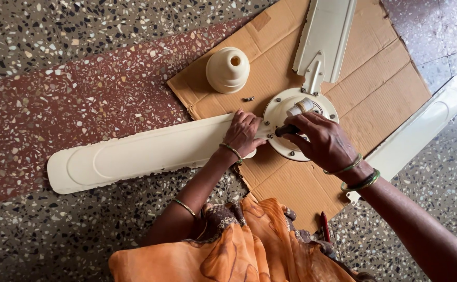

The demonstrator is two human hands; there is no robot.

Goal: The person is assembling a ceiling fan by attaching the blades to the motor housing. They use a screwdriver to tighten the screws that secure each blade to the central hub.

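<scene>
Left hand [244, 133] presses the fan blade [145, 154] flat against the motor hub [291, 112] mid-cardboard [286, 188], while right hand [320, 141] fingers grip what seems a screwdriver [286, 129], best kept upright.

This looks like a home, or a small repair spot on a house floor: speckled terrazzo floor [56, 47] with a red band, and flattened cardboard [374, 83] laid out as a work mat under a dismantled ceiling fan [299, 122].

- Flattened brown cardboard box sheet [291, 68], corrugated, lying on floor from ctr to 1 o'clock; torn edges, tan tape strip at top-left corner.
- No labels, signs, screens seen.
</scene>
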